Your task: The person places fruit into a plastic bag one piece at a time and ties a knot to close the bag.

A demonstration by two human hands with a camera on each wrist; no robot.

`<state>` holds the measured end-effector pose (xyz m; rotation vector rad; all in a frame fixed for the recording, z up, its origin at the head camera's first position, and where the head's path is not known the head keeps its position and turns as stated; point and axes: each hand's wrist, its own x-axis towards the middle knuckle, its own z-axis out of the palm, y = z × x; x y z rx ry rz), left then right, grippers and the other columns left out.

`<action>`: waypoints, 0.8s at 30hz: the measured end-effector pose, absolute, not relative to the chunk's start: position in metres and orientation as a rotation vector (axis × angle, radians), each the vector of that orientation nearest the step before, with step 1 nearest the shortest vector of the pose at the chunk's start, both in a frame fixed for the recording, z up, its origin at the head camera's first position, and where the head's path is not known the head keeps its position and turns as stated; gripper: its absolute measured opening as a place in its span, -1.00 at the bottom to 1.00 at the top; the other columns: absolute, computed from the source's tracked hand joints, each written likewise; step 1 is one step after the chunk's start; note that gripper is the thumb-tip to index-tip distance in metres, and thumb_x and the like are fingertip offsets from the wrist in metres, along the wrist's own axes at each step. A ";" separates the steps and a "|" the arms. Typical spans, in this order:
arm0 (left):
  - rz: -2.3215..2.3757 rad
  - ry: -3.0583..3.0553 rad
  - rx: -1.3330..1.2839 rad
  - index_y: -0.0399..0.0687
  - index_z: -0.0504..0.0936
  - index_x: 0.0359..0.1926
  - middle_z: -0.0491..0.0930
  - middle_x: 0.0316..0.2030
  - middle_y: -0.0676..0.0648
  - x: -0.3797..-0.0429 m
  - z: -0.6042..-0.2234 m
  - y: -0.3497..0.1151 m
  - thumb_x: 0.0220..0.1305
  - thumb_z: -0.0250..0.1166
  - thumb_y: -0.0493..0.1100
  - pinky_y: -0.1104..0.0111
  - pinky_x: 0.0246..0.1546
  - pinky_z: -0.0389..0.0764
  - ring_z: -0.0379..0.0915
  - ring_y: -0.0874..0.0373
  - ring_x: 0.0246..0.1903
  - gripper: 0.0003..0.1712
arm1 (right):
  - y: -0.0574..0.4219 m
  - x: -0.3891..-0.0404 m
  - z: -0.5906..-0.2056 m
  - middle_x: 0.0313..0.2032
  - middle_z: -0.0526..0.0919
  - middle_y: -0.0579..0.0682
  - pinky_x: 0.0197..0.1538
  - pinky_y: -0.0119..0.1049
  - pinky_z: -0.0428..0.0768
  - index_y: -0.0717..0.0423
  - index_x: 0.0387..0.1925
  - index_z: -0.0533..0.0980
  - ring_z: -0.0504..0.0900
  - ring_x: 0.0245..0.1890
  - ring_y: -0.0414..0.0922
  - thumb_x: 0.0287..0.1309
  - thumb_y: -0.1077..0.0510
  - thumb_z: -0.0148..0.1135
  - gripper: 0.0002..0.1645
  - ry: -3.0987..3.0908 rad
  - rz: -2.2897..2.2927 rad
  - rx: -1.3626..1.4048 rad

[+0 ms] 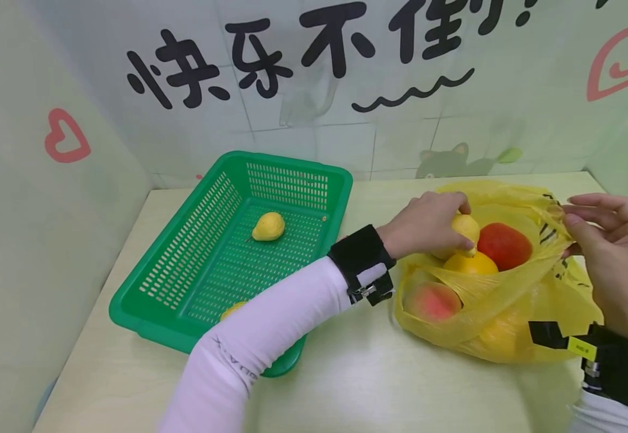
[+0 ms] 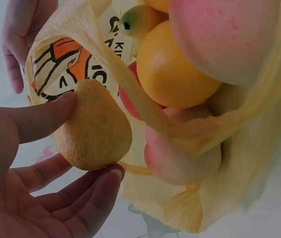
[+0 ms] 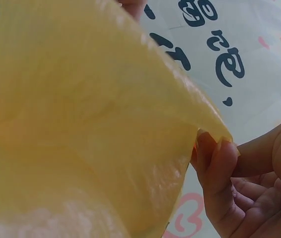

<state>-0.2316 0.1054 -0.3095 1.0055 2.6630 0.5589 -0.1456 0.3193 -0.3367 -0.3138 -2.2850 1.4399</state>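
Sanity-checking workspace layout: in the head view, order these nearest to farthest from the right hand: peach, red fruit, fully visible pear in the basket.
From the right hand:
1. Red fruit: just left, in the yellow bag.
2. Peach: bag's lower left.
3. Pear: far left, in the green basket.

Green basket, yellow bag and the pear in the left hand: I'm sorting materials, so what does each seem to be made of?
Green basket: probably moulded plastic, semi-gloss, given its uniform colour and regular slots. Yellow bag: thin plastic film, shiny and translucent, judging by its sheen and creases. Pear: real or imitation fruit; its matte, finely textured surface leaves that open.
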 end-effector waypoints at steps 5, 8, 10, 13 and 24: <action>0.659 2.558 0.976 0.05 0.47 0.20 0.54 -0.01 0.15 -0.227 -0.316 0.116 0.20 0.40 0.11 0.57 -0.36 0.50 0.48 0.31 -0.36 -0.40 | 0.319 -0.144 -0.335 -0.14 0.52 -0.50 -0.32 -0.74 0.49 -0.32 0.05 0.40 0.52 -0.28 -0.46 0.44 0.20 -0.05 -0.67 -2.284 1.436 -0.313; 0.671 2.527 0.978 0.06 0.47 0.20 0.54 -0.01 0.16 -0.225 -0.320 0.123 0.19 0.41 0.10 0.59 -0.37 0.48 0.49 0.29 -0.36 -0.40 | 0.320 -0.143 -0.335 -0.14 0.52 -0.49 -0.32 -0.74 0.50 -0.31 0.05 0.39 0.52 -0.27 -0.45 0.44 0.21 -0.05 -0.67 -2.274 1.445 -0.312; 0.641 2.544 1.018 0.06 0.49 0.18 0.55 0.03 0.18 -0.224 -0.322 0.127 0.18 0.41 0.10 0.62 -0.28 0.44 0.46 0.32 -0.24 -0.41 | 0.320 -0.143 -0.335 -0.14 0.53 -0.48 -0.33 -0.74 0.50 -0.30 0.05 0.40 0.51 -0.26 -0.44 0.43 0.21 -0.05 -0.67 -2.266 1.450 -0.313; 0.611 2.557 1.042 0.08 0.51 0.15 0.56 0.02 0.21 -0.222 -0.326 0.133 0.18 0.40 0.10 0.63 -0.19 0.40 0.42 0.33 -0.14 -0.44 | 0.320 -0.143 -0.335 -0.13 0.53 -0.46 -0.32 -0.73 0.50 -0.29 0.05 0.40 0.51 -0.24 -0.42 0.43 0.20 -0.04 -0.68 -2.254 1.461 -0.309; 0.619 2.543 1.054 0.14 0.49 0.12 0.56 -0.06 0.24 -0.217 -0.331 0.150 0.25 0.34 0.04 0.65 -0.26 0.41 0.43 0.36 -0.23 -0.56 | 0.320 -0.144 -0.334 -0.14 0.53 -0.47 -0.33 -0.74 0.49 -0.30 0.04 0.40 0.51 -0.25 -0.43 0.43 0.17 -0.03 -0.70 -2.252 1.448 -0.349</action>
